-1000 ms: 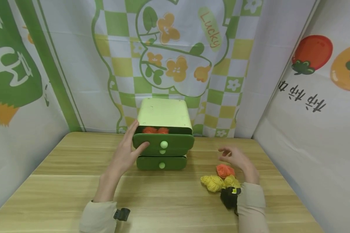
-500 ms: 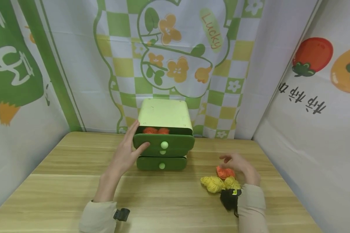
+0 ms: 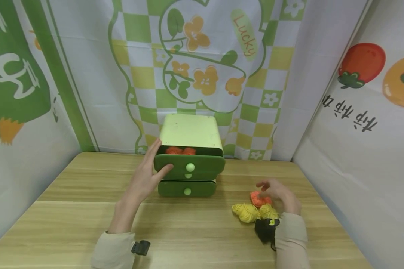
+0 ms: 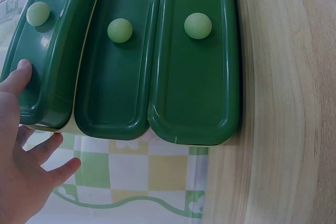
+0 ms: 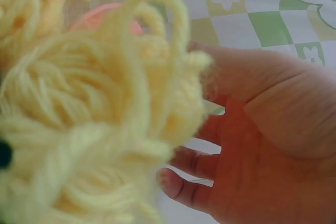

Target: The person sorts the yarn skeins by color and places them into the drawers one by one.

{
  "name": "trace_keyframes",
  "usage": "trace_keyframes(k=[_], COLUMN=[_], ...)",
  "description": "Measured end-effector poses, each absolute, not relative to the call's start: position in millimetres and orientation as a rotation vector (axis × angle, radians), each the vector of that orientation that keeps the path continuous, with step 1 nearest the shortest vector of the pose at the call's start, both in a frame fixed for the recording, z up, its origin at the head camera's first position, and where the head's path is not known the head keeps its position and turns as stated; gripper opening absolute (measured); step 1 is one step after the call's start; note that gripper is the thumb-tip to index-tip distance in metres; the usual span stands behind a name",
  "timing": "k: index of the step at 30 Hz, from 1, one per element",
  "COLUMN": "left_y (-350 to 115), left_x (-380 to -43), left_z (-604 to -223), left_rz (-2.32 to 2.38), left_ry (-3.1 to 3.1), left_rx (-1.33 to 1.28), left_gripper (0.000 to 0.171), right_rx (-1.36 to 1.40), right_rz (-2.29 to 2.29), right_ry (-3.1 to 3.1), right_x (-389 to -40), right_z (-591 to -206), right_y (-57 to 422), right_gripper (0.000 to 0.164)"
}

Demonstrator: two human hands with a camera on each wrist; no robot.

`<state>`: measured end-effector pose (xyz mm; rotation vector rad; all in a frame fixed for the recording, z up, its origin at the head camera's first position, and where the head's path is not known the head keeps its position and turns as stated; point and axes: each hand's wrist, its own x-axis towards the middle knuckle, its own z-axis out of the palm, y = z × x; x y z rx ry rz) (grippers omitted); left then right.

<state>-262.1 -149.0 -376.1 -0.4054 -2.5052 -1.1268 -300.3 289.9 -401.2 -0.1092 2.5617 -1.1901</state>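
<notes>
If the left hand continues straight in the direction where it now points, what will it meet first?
Most likely the pulled-out top drawer: the left hand has its thumb against the front, though how firmly it presses is unclear.

The lower part of the head view is crossed by a wood-grained table; a green drawer unit is set near the centre, and orange yarn, two yellow yarn bundles and a black bundle are grouped at lower right
</notes>
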Motion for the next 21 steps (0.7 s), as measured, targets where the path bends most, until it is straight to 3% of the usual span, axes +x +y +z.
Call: trace_keyframes(k=[21], left_y=[-149.4], left_x=[-261.6], left_z=[-375.9], left_rz=[-1.126], left_ry=[-2.513], left_rx=[-0.399], left_gripper=[0.086], right_rx=[0.073], right_rz=[-1.232], right_ry=[2.546], right_x=[-297.6], right_z=[-408.8], right_y=[284.9], right_gripper=[0.030])
